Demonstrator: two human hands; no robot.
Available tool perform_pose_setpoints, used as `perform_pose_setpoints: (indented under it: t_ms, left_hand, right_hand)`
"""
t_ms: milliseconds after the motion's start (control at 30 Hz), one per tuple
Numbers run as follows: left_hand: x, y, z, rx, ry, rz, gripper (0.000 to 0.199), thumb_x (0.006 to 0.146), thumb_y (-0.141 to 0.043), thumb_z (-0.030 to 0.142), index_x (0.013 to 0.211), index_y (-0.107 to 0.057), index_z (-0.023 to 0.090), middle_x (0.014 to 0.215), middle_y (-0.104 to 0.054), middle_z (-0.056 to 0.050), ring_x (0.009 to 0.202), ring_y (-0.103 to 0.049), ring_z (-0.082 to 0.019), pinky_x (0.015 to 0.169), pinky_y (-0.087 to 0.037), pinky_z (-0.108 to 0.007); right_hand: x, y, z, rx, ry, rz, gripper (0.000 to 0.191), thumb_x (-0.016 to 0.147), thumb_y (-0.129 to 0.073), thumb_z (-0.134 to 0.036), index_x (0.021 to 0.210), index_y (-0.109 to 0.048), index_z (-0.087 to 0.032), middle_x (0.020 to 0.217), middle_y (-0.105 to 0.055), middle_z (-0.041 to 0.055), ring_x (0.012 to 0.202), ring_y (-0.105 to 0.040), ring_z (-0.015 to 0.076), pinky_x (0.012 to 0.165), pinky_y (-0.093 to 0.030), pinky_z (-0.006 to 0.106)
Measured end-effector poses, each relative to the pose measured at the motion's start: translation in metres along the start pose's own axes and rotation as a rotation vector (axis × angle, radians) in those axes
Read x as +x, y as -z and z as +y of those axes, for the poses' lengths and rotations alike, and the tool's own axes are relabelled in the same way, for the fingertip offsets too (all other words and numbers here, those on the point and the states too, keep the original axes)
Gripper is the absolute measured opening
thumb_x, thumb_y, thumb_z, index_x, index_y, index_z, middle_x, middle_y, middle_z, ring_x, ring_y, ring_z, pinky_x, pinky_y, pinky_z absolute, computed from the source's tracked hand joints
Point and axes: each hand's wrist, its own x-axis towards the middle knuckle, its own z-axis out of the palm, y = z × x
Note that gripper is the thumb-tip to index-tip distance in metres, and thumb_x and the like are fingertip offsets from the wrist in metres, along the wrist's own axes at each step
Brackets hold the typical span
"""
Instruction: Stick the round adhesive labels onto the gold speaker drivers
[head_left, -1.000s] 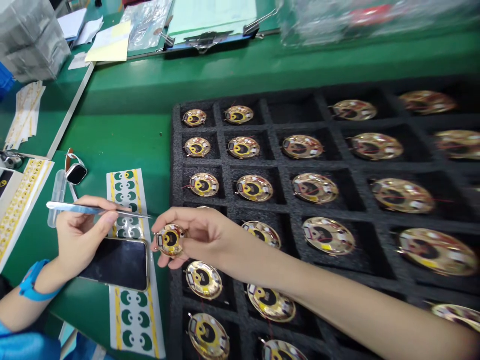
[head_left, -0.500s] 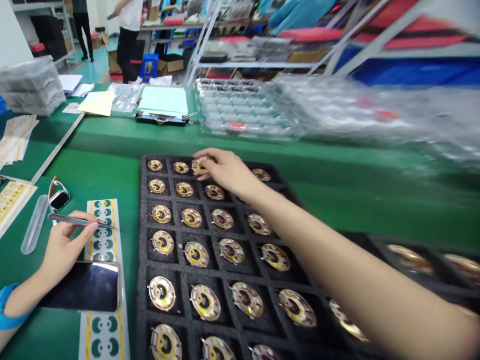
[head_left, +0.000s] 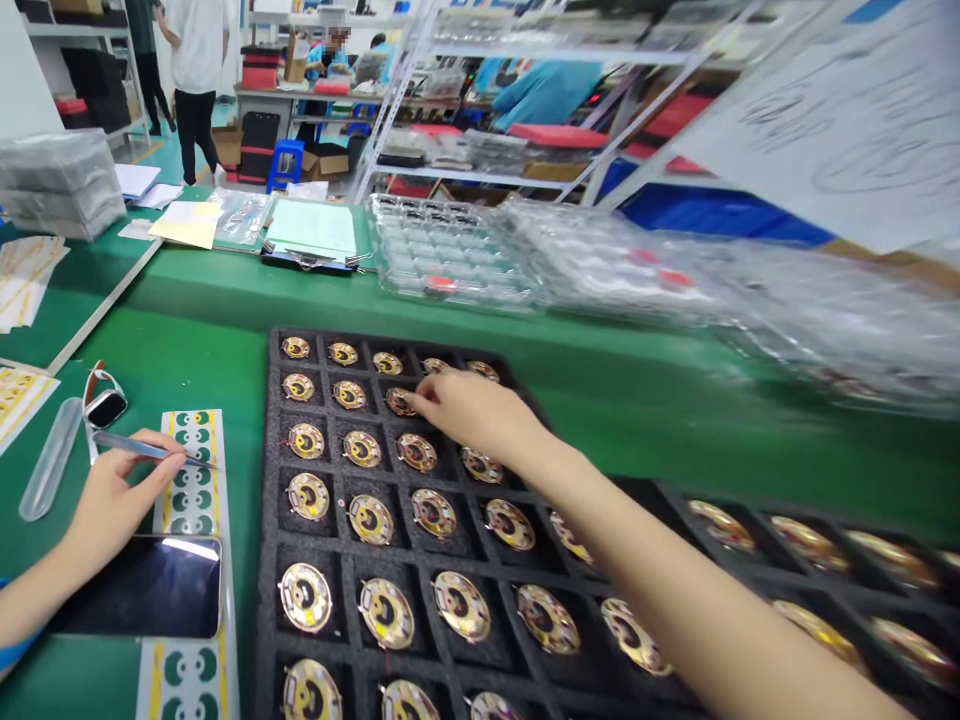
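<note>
The disc (head_left: 397,401), round and shiny, is at the fingertips of the right hand (head_left: 480,415), in the tray, second row from the far side, third compartment from the left. Its rim is gold, the inner part is reddish and dark, and the fingers cover its right edge.

From the left: a clear tube (head_left: 51,460) lies to the left of the left hand (head_left: 116,500), and a watch (head_left: 105,408) lies just beyond that hand. The left hand is narrow, with tweezers (head_left: 127,445) pinched between thumb and fingers. Their tips are over the strip (head_left: 190,500), to the right of this hand; it is white, with yellow edges and curved openings. A phone (head_left: 142,587), with dark screen, lies below the hand, across the strip.

The black tray (head_left: 268,540) lies under the right hand. To the left of this hand, the other discs (head_left: 362,449) are gold also, many with yellow patches. The right thumb and fingers are close together, but I cannot tell whether they grip the disc or only touch it. Beyond this hand are clear trays (head_left: 457,245). To the right of the right forearm, a second tray (head_left: 675,510) holds more gold discs.
</note>
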Motion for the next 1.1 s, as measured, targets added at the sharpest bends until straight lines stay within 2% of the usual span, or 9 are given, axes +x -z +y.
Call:
perform_pose_setpoints:
  t_ms: [133, 267, 367, 500, 567, 633, 767, 900, 1100]
  left_hand:
    - [-0.002, -0.001, 0.002, -0.014, -0.014, -0.017, 0.018, 0.079, -0.067, 0.037, 0.075, -0.069, 0.020, 0.077, -0.071, -0.003, 0.074, -0.067, -0.021, 0.071, -0.053, -0.031]
    - [-0.003, -0.003, 0.005, -0.080, -0.032, -0.005, 0.012, 0.079, -0.068, 0.031, 0.074, -0.069, 0.019, 0.074, -0.070, -0.002, 0.068, -0.065, -0.017, 0.065, -0.052, -0.027]
    - [-0.005, -0.002, 0.007, -0.162, -0.031, -0.002, 0.009, 0.078, -0.070, 0.028, 0.076, -0.070, 0.019, 0.074, -0.070, -0.002, 0.069, -0.065, -0.016, 0.065, -0.052, -0.025]
    - [-0.008, -0.002, 0.008, -0.273, 0.011, -0.041, 0.010, 0.079, -0.071, 0.027, 0.077, -0.070, 0.018, 0.077, -0.071, -0.004, 0.072, -0.068, -0.015, 0.068, -0.053, -0.024]
    - [-0.009, -0.002, 0.008, -0.317, 0.020, -0.068, 0.009, 0.079, -0.072, 0.027, 0.078, -0.070, 0.018, 0.077, -0.072, -0.003, 0.072, -0.069, -0.015, 0.070, -0.054, -0.024]
    - [-0.011, -0.004, 0.008, -0.348, 0.010, -0.104, 0.008, 0.079, -0.073, 0.026, 0.080, -0.070, 0.019, 0.076, -0.072, -0.003, 0.074, -0.070, -0.015, 0.073, -0.055, -0.025]
    - [-0.013, -0.008, 0.008, -0.350, -0.023, -0.160, 0.004, 0.081, -0.072, 0.023, 0.082, -0.071, 0.019, 0.079, -0.073, -0.002, 0.077, -0.070, -0.014, 0.074, -0.055, -0.024]
    - [-0.016, -0.010, 0.010, -0.319, -0.044, -0.209, 0.006, 0.082, -0.071, 0.024, 0.084, -0.071, 0.018, 0.080, -0.075, -0.004, 0.076, -0.070, -0.016, 0.072, -0.056, -0.027]
    - [-0.015, -0.009, 0.016, -0.290, -0.024, -0.188, 0.012, 0.082, -0.072, 0.029, 0.082, -0.070, 0.017, 0.080, -0.076, -0.006, 0.075, -0.071, -0.018, 0.072, -0.057, -0.029]
  right_hand:
    - [-0.009, -0.006, 0.008, 0.174, 0.011, -0.020, 0.022, 0.094, -0.062, -0.031, 0.110, -0.064, -0.015, 0.115, -0.065, 0.0076, 0.100, -0.064, 0.0214, 0.087, -0.053, 0.043]
    - [-0.023, 0.002, -0.017, 0.533, 0.043, -0.069, 0.026, 0.090, -0.062, -0.042, 0.082, -0.053, -0.019, 0.109, -0.067, 0.0071, 0.106, -0.065, 0.0229, 0.089, -0.054, 0.042]
    - [-0.048, -0.002, -0.057, 0.807, 0.085, -0.289, 0.033, 0.085, -0.060, -0.054, 0.084, -0.045, -0.025, 0.107, -0.071, 0.0069, 0.104, -0.069, 0.0251, 0.080, -0.060, 0.040]
    - [-0.082, -0.033, -0.105, 1.020, 0.083, -0.682, 0.032, 0.084, -0.063, -0.045, 0.105, -0.052, -0.024, 0.102, -0.073, 0.0086, 0.093, -0.074, 0.0247, 0.074, -0.062, 0.039]
    - [-0.094, -0.051, -0.117, 1.089, 0.083, -0.823, 0.035, 0.084, -0.063, -0.040, 0.113, -0.053, -0.023, 0.103, -0.073, 0.0076, 0.092, -0.075, 0.0225, 0.076, -0.062, 0.037]
    - [-0.100, -0.064, -0.120, 1.139, 0.088, -0.913, 0.031, 0.085, -0.063, -0.037, 0.112, -0.056, -0.023, 0.098, -0.072, 0.0045, 0.091, -0.074, 0.0198, 0.078, -0.062, 0.035]
    - [-0.101, -0.075, -0.116, 1.212, 0.088, -0.977, 0.023, 0.086, -0.066, -0.034, 0.106, -0.059, -0.025, 0.090, -0.068, -0.0011, 0.090, -0.073, 0.0150, 0.076, -0.060, 0.027]
    - [-0.101, -0.076, -0.113, 1.275, 0.071, -1.001, 0.027, 0.083, -0.073, -0.031, 0.105, -0.058, -0.024, 0.089, -0.067, -0.0027, 0.088, -0.072, 0.0125, 0.072, -0.059, 0.022]
    - [-0.105, -0.078, -0.117, 1.310, 0.056, -0.973, 0.029, 0.079, -0.075, -0.025, 0.102, -0.057, -0.022, 0.081, -0.065, -0.0038, 0.080, -0.071, 0.0104, 0.063, -0.057, 0.017]
